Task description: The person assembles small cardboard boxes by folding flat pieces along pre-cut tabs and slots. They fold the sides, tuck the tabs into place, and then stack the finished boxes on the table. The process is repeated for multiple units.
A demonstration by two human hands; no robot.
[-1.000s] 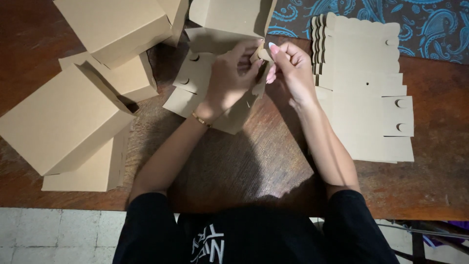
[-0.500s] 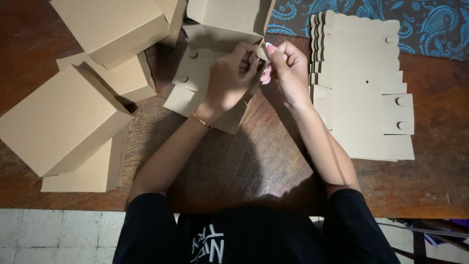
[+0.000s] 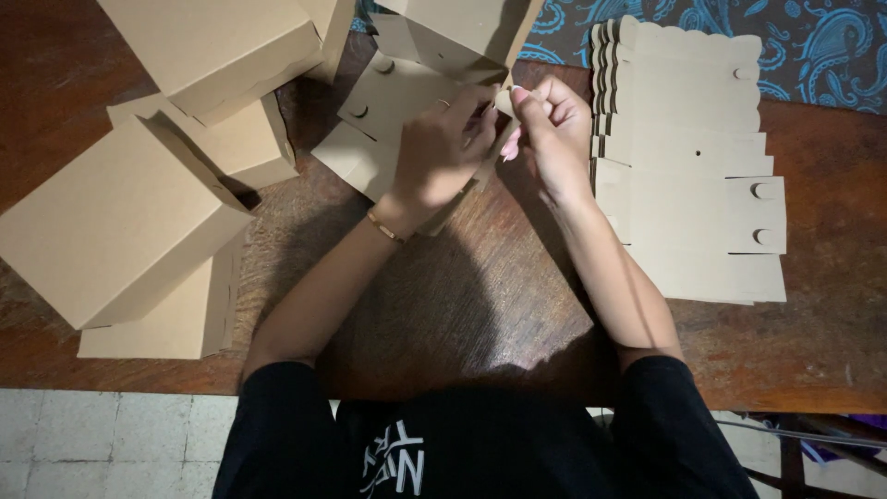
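Now both hands are working at the far middle of the dark brown wooden table (image 3: 480,305), where a half-folded tan cardboard box blank (image 3: 388,111) is lying partly flat with one panel standing up at the far edge. The left hand (image 3: 443,152), wearing a thin gold bracelet (image 3: 383,226) at the wrist, is curling over the blank's right side, its fingers bent and pressing on the card. The right hand (image 3: 554,134) is sitting just beside it, touching it, with thumb and fingertips pinching a small tan cardboard tab (image 3: 504,100) at the blank's edge. Exactly how the tab is meeting the standing panel is hard to make out, since the fingers are covering the joint.

To the right, a stack of flat tan cardboard blanks with scalloped edges and round tabs (image 3: 688,176) is lying just beside the right forearm. To the left, several assembled tan cardboard boxes (image 3: 111,222) are leaning and resting on one another, with another one (image 3: 212,46) sitting at the far left. A blue patterned cloth (image 3: 822,46) is showing at the far right corner. The person's black short-sleeved shirt (image 3: 480,444) is filling the near edge.
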